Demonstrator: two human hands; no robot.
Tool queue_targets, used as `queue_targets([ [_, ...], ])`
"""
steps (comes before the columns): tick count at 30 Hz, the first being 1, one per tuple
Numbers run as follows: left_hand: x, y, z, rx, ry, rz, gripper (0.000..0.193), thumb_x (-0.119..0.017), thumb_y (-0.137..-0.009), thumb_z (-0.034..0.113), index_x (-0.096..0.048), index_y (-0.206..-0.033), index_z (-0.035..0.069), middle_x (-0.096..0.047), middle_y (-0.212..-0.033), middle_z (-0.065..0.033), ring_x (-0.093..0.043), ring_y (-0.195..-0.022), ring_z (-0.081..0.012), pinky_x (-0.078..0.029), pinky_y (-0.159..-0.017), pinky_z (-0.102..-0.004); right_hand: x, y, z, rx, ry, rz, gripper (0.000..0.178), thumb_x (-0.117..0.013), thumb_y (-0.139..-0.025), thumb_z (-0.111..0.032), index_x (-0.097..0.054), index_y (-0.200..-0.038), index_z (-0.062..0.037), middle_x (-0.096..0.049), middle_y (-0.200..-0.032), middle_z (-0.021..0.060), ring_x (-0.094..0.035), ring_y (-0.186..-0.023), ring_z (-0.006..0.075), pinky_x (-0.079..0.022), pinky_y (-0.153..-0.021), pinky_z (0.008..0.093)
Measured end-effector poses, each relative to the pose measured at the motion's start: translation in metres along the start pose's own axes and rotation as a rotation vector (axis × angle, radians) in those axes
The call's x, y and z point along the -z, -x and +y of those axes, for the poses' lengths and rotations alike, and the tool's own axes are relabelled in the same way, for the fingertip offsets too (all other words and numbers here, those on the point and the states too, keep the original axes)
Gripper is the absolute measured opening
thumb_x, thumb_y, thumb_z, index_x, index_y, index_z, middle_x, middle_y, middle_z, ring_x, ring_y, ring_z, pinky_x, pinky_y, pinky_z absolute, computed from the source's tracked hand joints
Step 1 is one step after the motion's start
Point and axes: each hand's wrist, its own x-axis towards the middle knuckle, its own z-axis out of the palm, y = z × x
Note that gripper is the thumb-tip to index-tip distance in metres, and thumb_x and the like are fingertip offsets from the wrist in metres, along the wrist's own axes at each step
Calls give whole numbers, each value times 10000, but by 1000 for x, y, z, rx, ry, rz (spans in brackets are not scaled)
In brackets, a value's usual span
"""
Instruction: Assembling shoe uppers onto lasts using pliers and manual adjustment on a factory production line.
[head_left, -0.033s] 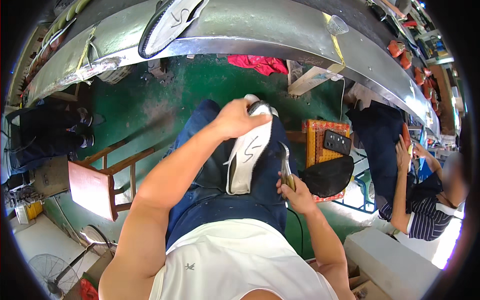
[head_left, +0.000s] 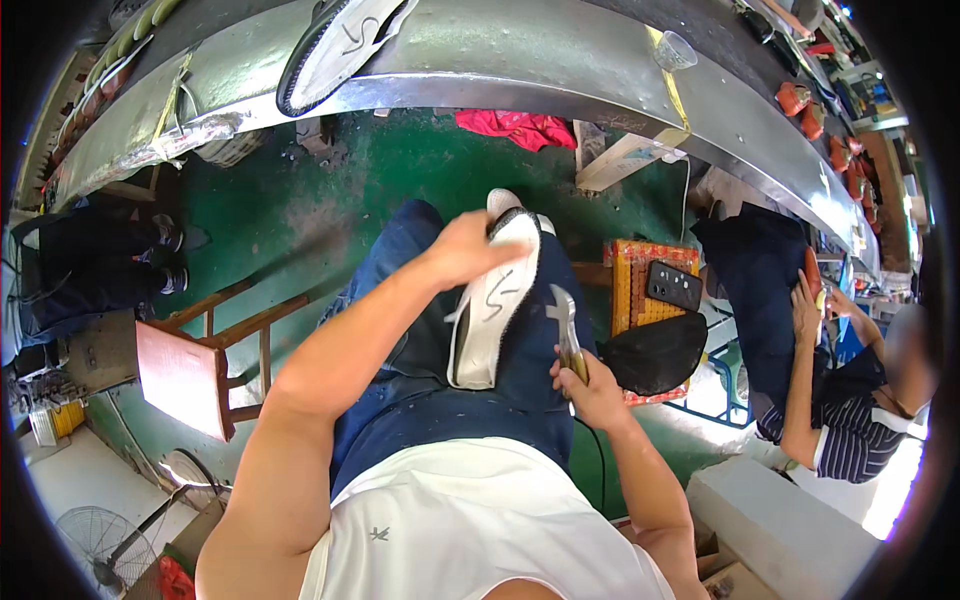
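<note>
Across my thighs rests a shoe upper on its last point(head_left: 495, 305), bottom side up. Its pale insole carries a dark pen stroke, and a black gathered edge shows at the toe. My left hand point(head_left: 468, 252) grips it by the toe end, fingers curled round the side and thumb lying across the bottom. To the right of the shoe, my right hand point(head_left: 592, 390) is closed round the handles of lasting pincers point(head_left: 564, 322). Their metal head, with a hammer-like stub, points away from me and stands apart from the shoe.
Another shoe upper point(head_left: 340, 50) lies on the metal-edged bench point(head_left: 500, 60) ahead. At right, a beaded seat point(head_left: 632, 300) holds a phone point(head_left: 675, 285) and a black pouch point(head_left: 655, 353). A wooden stool point(head_left: 185, 385) stands left; a co-worker point(head_left: 850, 410) sits right.
The shoe has tilted slightly and its heel end has shifted a little left. My left thumb has slid farther over the bottom. The pincers have turned, showing the head's side stub.
</note>
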Motion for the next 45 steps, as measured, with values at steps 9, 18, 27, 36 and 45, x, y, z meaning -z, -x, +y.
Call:
queue_targets([
  [9,-50,79,-81,-198,-229,313,306,-628,-951,163,-644,-1218,16,-681,-894,-258,-695,-846,-418,-556,-737,-448,1,-16,-56,279,583,-106,467,-605,-962,-142,-508,-1380,45,-633,-1199,286,-633,-1106,425,-499,-972,434],
  [18,-53,110,-58,-382,-471,327,132,-613,-926,124,-630,-952,-4,-660,-735,-178,-665,-657,-396,-531,-607,-499,-2,-22,-107,302,872,-189,399,-613,-961,-200,-562,-1268,50,-674,-1065,257,-668,-978,380,-526,-896,429],
  [27,-83,40,-132,300,664,166,569,-337,-1112,436,-633,-1279,-20,-685,-1225,-163,-657,-1072,-250,-492,-962,-370,3,-72,-163,-11,1064,-526,398,-585,-998,-333,-649,-988,59,-689,-934,269,-667,-927,451,-516,-837,505],
  [36,-71,55,-110,110,1056,13,663,-492,-1047,541,-414,-1511,74,-582,-1377,-87,-562,-1230,-174,-464,-1055,-355,-44,-63,-54,159,586,-102,285,-649,-963,-277,-645,-984,8,-668,-805,250,-661,-800,455,-511,-724,505],
  [45,-65,47,-90,139,917,31,721,-666,-1007,335,-343,-1580,39,-546,-1452,-83,-519,-1290,-164,-402,-1104,-306,-11,-69,-75,-261,59,-296,288,-600,-1015,-294,-630,-1044,-9,-668,-783,83,-634,-612,129,-482,-516,302],
])
